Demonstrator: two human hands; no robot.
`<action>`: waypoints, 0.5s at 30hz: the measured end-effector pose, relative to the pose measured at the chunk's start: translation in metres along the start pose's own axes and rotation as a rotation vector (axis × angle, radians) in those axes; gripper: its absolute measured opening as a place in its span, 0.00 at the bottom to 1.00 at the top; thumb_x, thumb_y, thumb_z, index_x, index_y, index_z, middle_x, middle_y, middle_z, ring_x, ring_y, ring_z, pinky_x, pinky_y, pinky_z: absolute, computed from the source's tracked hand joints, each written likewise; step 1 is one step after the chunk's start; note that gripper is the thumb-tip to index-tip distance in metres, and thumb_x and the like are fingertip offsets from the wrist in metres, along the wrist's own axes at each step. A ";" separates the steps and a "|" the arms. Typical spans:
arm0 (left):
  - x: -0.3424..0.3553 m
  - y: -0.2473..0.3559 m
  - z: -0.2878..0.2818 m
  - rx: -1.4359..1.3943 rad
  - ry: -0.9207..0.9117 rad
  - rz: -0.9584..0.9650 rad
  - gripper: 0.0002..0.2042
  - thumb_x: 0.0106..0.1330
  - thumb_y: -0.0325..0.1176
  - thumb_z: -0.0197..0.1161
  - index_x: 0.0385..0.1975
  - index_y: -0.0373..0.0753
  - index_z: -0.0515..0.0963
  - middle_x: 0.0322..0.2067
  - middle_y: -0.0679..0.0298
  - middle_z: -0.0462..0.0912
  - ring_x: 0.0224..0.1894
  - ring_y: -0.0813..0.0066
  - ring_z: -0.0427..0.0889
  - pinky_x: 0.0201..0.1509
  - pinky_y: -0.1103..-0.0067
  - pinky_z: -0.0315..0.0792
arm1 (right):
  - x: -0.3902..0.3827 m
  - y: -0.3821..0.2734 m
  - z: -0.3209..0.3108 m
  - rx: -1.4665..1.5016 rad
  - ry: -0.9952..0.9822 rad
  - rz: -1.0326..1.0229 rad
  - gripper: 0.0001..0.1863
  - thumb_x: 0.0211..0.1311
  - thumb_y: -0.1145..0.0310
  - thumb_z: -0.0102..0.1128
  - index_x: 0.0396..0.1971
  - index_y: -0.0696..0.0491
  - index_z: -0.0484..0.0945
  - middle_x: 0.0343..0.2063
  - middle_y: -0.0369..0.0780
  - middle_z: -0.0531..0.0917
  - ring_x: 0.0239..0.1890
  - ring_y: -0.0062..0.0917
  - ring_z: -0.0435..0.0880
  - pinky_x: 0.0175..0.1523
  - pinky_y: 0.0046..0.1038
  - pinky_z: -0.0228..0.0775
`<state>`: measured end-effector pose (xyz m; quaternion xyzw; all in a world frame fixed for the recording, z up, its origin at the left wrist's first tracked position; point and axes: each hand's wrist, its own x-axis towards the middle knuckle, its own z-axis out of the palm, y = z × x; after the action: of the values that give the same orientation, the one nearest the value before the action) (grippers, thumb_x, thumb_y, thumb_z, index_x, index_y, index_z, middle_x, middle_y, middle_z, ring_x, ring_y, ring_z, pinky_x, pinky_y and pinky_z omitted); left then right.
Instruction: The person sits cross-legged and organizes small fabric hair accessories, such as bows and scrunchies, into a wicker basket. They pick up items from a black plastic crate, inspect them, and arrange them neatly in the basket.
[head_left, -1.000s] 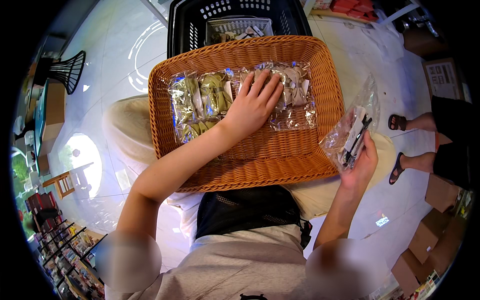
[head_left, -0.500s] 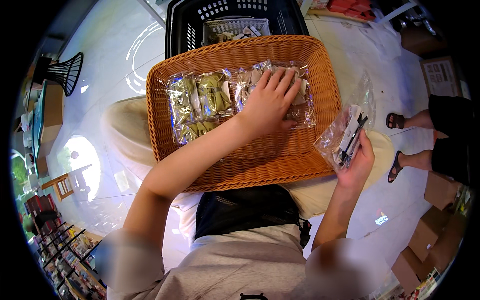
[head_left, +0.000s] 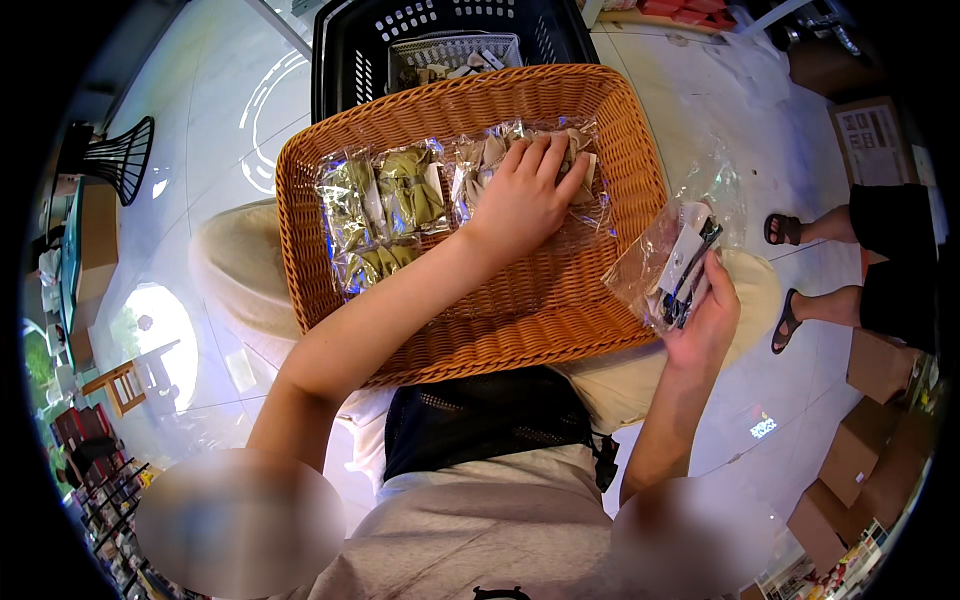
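Observation:
A brown wicker basket (head_left: 480, 335) rests across my lap. On its left side lie clear-wrapped packets of olive-green fabric (head_left: 408, 188), with beige fabric packets (head_left: 487, 160) to their right. My left hand (head_left: 522, 195) reaches across the basket and lies on the beige packets, fingers stretched out and slightly apart. Just outside the basket's right edge, my right hand (head_left: 706, 318) is closed on a clear plastic bag (head_left: 640, 272). Inside that bag are a white card and dark, thin pieces whose kind I cannot make out.
Beyond the basket stands a black plastic crate (head_left: 345, 75) holding a small grey basket (head_left: 455, 42) of small items. A person's sandalled feet (head_left: 788, 310) are at the right, near cardboard boxes (head_left: 880, 370). A black wire-like stand (head_left: 125, 160) is at the left.
The view has shifted a little, so most things sit slightly further left. My left hand's fingers have drawn slightly closer together on the beige packets. My right hand keeps its hold on the bag.

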<state>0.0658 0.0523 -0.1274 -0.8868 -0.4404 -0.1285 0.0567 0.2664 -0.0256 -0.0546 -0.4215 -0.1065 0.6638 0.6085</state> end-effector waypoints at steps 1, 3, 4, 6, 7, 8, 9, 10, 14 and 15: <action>-0.001 0.000 -0.005 -0.079 -0.011 -0.008 0.38 0.45 0.47 0.67 0.57 0.41 0.60 0.57 0.51 0.62 0.58 0.56 0.63 0.61 0.66 0.57 | 0.000 -0.002 -0.002 -0.037 0.030 -0.020 0.24 0.58 0.70 0.44 0.56 0.58 0.61 0.47 0.48 0.75 0.49 0.34 0.74 0.52 0.36 0.68; -0.002 -0.002 -0.013 -0.176 -0.042 -0.003 0.40 0.45 0.49 0.67 0.58 0.41 0.59 0.58 0.50 0.60 0.59 0.55 0.61 0.62 0.66 0.55 | -0.001 -0.006 -0.008 -0.015 -0.049 -0.043 0.24 0.55 0.73 0.45 0.55 0.57 0.63 0.48 0.47 0.74 0.52 0.34 0.72 0.55 0.37 0.66; -0.002 -0.006 -0.016 -0.193 -0.060 0.009 0.40 0.45 0.50 0.67 0.59 0.41 0.59 0.59 0.50 0.59 0.60 0.54 0.60 0.63 0.65 0.54 | 0.000 -0.008 -0.013 0.043 -0.158 -0.044 0.25 0.53 0.75 0.45 0.54 0.56 0.64 0.50 0.46 0.72 0.54 0.32 0.71 0.57 0.37 0.63; -0.002 -0.008 -0.017 -0.209 -0.093 0.021 0.42 0.44 0.51 0.68 0.60 0.42 0.58 0.60 0.50 0.57 0.61 0.54 0.58 0.64 0.65 0.53 | -0.003 -0.009 -0.008 0.110 -0.028 -0.091 0.27 0.43 0.77 0.47 0.50 0.56 0.66 0.44 0.47 0.75 0.50 0.40 0.73 0.54 0.45 0.64; -0.002 -0.008 -0.017 -0.207 -0.107 0.021 0.43 0.44 0.52 0.68 0.60 0.42 0.57 0.60 0.50 0.57 0.62 0.54 0.57 0.64 0.65 0.52 | -0.003 -0.009 -0.010 0.060 -0.124 -0.143 0.26 0.42 0.77 0.47 0.49 0.56 0.67 0.44 0.47 0.75 0.50 0.41 0.72 0.55 0.45 0.63; -0.002 -0.008 -0.018 -0.205 -0.121 0.020 0.44 0.43 0.53 0.68 0.60 0.42 0.57 0.60 0.50 0.56 0.62 0.54 0.56 0.64 0.65 0.52 | -0.003 -0.010 -0.015 0.011 -0.220 -0.195 0.26 0.41 0.77 0.48 0.47 0.57 0.68 0.44 0.48 0.75 0.50 0.41 0.72 0.55 0.45 0.63; -0.002 -0.008 -0.018 -0.214 -0.098 0.030 0.43 0.44 0.53 0.67 0.60 0.41 0.57 0.60 0.51 0.57 0.62 0.55 0.57 0.64 0.64 0.52 | -0.002 -0.013 -0.019 -0.040 -0.314 -0.248 0.25 0.40 0.78 0.48 0.46 0.57 0.69 0.43 0.48 0.75 0.50 0.42 0.72 0.56 0.45 0.62; -0.003 -0.008 -0.019 -0.222 -0.074 0.039 0.43 0.44 0.53 0.67 0.60 0.41 0.57 0.61 0.52 0.57 0.63 0.56 0.57 0.64 0.64 0.52 | 0.000 -0.017 -0.020 -0.144 -0.406 -0.321 0.24 0.37 0.81 0.47 0.43 0.58 0.70 0.42 0.50 0.74 0.50 0.44 0.73 0.55 0.45 0.64; -0.010 -0.003 -0.058 -0.610 -0.004 0.150 0.42 0.47 0.53 0.66 0.60 0.40 0.57 0.61 0.55 0.58 0.62 0.60 0.59 0.64 0.63 0.53 | -0.014 -0.019 0.005 -0.479 -0.574 -0.518 0.16 0.46 0.78 0.55 0.39 0.59 0.73 0.43 0.50 0.75 0.45 0.41 0.76 0.49 0.38 0.70; -0.013 -0.002 -0.071 -0.775 0.013 0.197 0.38 0.49 0.51 0.65 0.59 0.39 0.60 0.59 0.56 0.61 0.61 0.60 0.61 0.64 0.63 0.52 | -0.012 -0.017 0.007 -0.654 -0.663 -0.625 0.15 0.47 0.77 0.56 0.39 0.59 0.74 0.44 0.48 0.75 0.45 0.40 0.77 0.49 0.37 0.70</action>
<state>0.0443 0.0279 -0.0630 -0.8797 -0.2715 -0.2846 -0.2674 0.2722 -0.0295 -0.0342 -0.3055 -0.6122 0.4814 0.5479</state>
